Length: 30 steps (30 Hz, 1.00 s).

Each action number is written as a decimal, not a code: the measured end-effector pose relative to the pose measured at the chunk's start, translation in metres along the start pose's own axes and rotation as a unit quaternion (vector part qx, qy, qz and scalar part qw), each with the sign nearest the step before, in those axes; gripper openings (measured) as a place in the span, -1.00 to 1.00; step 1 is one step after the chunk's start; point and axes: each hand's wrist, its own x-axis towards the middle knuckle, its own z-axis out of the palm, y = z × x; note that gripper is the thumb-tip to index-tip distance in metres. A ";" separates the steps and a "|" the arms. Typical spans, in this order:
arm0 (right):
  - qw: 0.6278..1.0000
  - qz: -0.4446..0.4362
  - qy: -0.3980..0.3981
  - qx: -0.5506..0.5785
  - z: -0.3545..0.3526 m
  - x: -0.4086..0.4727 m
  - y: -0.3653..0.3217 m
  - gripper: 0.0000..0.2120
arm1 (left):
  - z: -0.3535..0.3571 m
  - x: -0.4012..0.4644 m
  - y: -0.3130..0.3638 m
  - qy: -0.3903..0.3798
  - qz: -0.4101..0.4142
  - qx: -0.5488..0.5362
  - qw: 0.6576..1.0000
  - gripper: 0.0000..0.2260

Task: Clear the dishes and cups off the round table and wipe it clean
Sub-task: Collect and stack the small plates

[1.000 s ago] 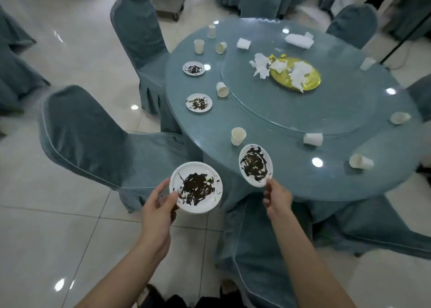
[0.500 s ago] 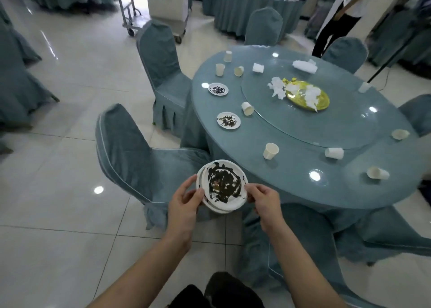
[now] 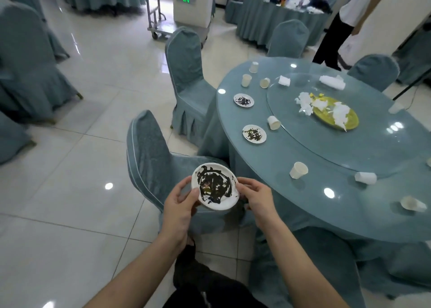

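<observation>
Both hands up in front of me, off the table's edge, over a covered chair (image 3: 161, 158); left hand (image 3: 180, 205) grips the near-left rim of a small white plate (image 3: 214, 186) smeared with dark sauce, thumb curled onto its top; right hand (image 3: 258, 200) pinches the right rim, fingers curled under. I think a second plate sits stacked beneath, though only a sliver of edge shows, so I can't be sure. On the round table (image 3: 279, 158): two more dirty plates, near one (image 3: 254, 133) and far one (image 3: 243, 100), both along the left side; paper cups scattered around the rim, one (image 3: 298, 170) tipped closest to me; a yellow dish (image 3: 335, 115) with crumpled tissues on the glass turntable (image 3: 291, 130). A person (image 3: 342, 25) stands beyond the table.
</observation>
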 end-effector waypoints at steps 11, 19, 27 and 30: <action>0.990 0.115 0.025 0.076 0.030 0.190 0.014 -0.82 | -0.008 0.143 0.049 0.060 0.002 0.047 0.997 -0.70; 0.932 0.219 0.256 0.131 -0.001 0.376 0.049 -0.93 | 0.022 0.261 0.088 0.067 -0.016 0.115 0.991 -0.67; 0.863 0.296 0.370 0.173 -0.017 0.468 0.074 -0.83 | 0.032 0.323 0.108 0.050 -0.030 0.160 0.985 -0.69; 0.850 0.308 0.392 0.172 -0.003 0.477 0.068 -0.93 | 0.021 0.338 0.115 0.046 -0.039 0.160 0.985 -0.68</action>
